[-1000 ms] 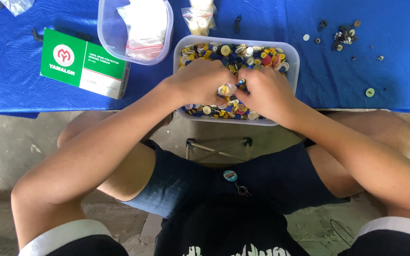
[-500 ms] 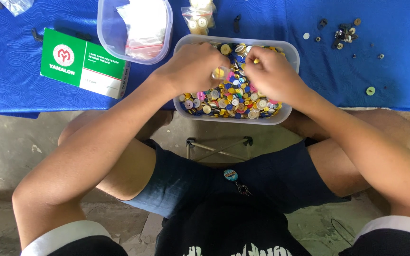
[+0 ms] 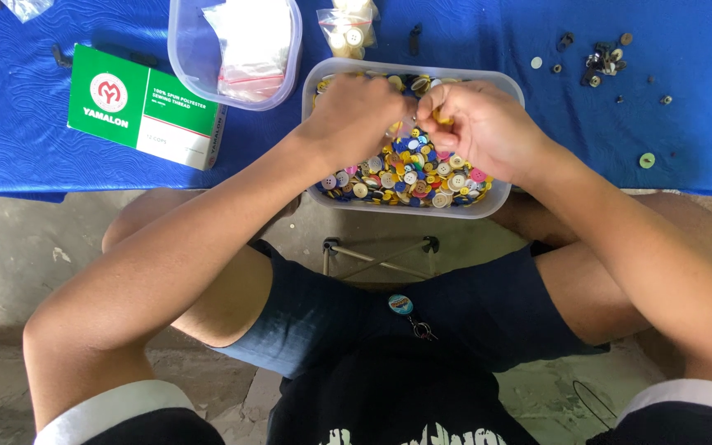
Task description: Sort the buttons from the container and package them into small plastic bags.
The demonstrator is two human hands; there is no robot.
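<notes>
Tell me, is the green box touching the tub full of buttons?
Apart. The head view shows the green box lying left of the button tub, with blue cloth and another clear container between them.

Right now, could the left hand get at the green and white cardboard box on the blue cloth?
Probably yes. The left hand is over the clear plastic tub of buttons, and the green and white cardboard box lies to its left on the blue cloth, with nothing between them.

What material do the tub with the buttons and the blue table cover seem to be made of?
The tub looks like translucent plastic: its smooth, cloudy rim lets the buttons show through. The table cover seems to be soft fabric or vinyl, with a fine wavy texture; which one is unclear.
</notes>
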